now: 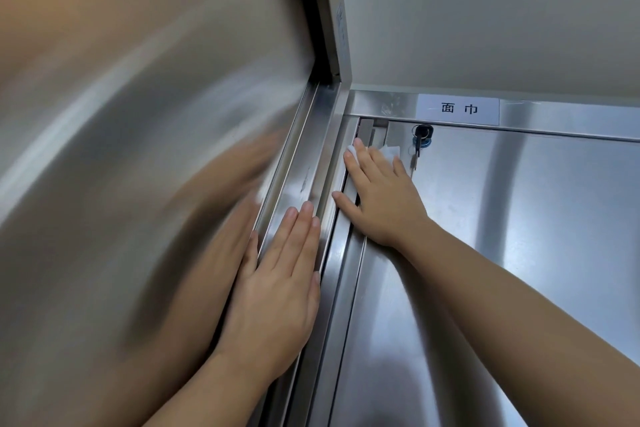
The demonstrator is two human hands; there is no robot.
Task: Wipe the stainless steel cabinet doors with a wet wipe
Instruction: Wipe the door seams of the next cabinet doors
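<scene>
Right hand (382, 198): I press it flat, fingers spread, on the wet wipe (388, 151).
Left hand (277, 284): flat, fingers together, bracing the frame (311, 163).
Progress: I judge the door (519, 253) top corner is underway; most remains.

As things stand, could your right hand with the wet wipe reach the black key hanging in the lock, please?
Probably yes. The right hand presses the white wet wipe flat at the top left corner of the stainless steel door, and the black key hangs just beyond its fingertips with nothing between them.
</scene>
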